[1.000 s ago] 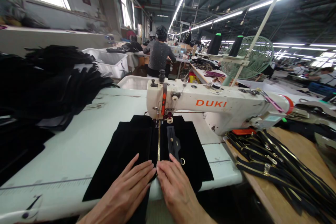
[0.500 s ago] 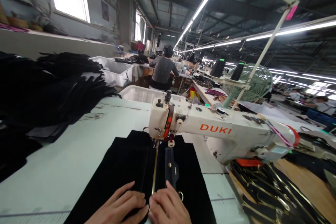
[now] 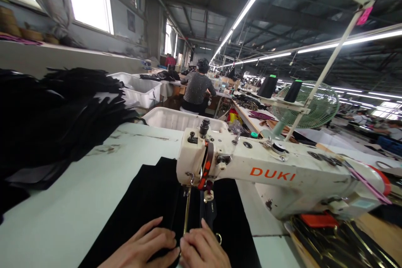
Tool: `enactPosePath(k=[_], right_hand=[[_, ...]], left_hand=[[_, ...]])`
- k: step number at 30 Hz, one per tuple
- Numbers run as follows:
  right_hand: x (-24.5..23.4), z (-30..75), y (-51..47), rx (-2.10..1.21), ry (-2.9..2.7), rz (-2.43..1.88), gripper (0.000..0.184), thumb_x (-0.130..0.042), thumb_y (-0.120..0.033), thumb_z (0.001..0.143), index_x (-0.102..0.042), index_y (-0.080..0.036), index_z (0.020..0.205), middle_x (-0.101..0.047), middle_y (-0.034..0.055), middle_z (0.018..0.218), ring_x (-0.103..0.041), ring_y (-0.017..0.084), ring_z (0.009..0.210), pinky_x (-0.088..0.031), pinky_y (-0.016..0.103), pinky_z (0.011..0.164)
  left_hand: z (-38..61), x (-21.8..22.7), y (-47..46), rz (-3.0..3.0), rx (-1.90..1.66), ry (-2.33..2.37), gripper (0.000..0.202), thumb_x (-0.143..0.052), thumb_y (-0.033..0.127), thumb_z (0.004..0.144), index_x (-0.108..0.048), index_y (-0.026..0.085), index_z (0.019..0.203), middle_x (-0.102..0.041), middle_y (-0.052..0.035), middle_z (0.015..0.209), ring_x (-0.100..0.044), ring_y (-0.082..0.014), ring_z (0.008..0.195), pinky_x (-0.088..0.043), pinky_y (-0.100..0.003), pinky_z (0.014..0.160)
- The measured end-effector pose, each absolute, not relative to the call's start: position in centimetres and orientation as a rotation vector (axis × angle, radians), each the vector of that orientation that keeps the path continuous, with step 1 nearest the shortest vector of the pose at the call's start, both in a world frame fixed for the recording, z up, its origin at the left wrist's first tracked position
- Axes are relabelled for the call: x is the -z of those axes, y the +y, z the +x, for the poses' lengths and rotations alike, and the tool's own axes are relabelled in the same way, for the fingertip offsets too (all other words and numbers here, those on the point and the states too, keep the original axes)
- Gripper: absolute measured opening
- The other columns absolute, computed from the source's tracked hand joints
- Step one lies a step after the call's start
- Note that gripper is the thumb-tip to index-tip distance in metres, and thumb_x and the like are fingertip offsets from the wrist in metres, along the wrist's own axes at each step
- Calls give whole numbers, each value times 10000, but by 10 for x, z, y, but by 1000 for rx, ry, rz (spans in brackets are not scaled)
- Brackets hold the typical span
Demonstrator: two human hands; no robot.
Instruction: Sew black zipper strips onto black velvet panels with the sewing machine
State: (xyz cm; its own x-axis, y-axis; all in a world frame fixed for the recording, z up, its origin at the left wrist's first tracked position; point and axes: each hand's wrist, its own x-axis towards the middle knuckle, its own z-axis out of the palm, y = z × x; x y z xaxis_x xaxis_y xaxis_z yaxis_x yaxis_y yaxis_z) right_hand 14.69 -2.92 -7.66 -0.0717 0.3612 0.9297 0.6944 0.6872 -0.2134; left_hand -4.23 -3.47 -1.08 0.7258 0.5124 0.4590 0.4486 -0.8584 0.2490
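A black fabric panel (image 3: pixel 138 205) lies flat under the head of a white sewing machine (image 3: pixel 270 171) marked DUKI. A gold-toothed zipper (image 3: pixel 187 213) runs along the panel from the needle area towards me. My left hand (image 3: pixel 147 243) rests on the fabric left of the zipper, its thumb and fingers pinched together at the zipper's near end. Opposite it, my right hand (image 3: pixel 204 245) has its fingertips closed on the zipper, the hands almost touching. Beside my right hand is a gold ring (image 3: pixel 219 238), and a dark strip with a small label (image 3: pixel 212 207) lies beyond it.
Black pieces (image 3: pixel 63 113) are heaped at the table's left. White bins (image 3: pixel 185 118) stand behind the table, with a seated co-worker (image 3: pixel 197 86) beyond. At right are thread cones (image 3: pixel 268 87), a green fan (image 3: pixel 323 104) and a pile of black zipper pieces (image 3: pixel 333 238).
The panel has slid forward under the machine head, so more of the dark strip is covered. My hands keep their hold; the view has shifted slightly.
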Motion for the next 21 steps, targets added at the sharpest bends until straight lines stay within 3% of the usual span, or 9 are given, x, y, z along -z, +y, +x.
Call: enactPosePath(k=[4,10,13,17,21], right_hand=[[59,164,-20,305,-1885,-799,256,-415,-189,987,-654,-209,897,-663,-1,713,-666,140,684,-542,307,955],[31,176,-8,200,-2120,-801,158,-507,-124,937,-638,-182,1005,-689,3,848,-681,150,792,-533,277,968],[30,177,-1,125,-2163,-851,159,-577,-98,888,-637,-198,995,-685,0,878,-672,164,812,-555,275,923],[27,180,8,45,-2260,-946,302,-627,-40,823,-640,-220,1066,-695,15,997,-667,204,917,-564,307,897],[17,184,14,-116,-2305,-1037,340,-649,-29,810,-664,-250,1068,-697,14,1081,-673,215,959,-571,318,862]], left_hand=[[-42,4,-32,2731,-803,831,416,-514,217,961,-527,316,1365,-697,-10,1147,-623,-186,1133,-349,-410,1136],[-54,-6,-21,2888,-696,885,542,-684,361,878,-528,273,1389,-587,-38,1376,-548,-243,1269,-444,-360,1071],[-52,-13,-15,2887,-657,960,539,-746,333,820,-589,269,1332,-622,-46,1333,-590,-262,1225,-486,-383,1030],[-39,-30,-4,2888,-518,991,565,-804,313,757,-631,201,1282,-663,-105,1258,-643,-298,1145,-444,-484,1048],[-28,-32,8,2845,-462,1015,545,-810,270,730,-655,165,1242,-678,-123,1227,-649,-308,1132,-424,-504,1063]])
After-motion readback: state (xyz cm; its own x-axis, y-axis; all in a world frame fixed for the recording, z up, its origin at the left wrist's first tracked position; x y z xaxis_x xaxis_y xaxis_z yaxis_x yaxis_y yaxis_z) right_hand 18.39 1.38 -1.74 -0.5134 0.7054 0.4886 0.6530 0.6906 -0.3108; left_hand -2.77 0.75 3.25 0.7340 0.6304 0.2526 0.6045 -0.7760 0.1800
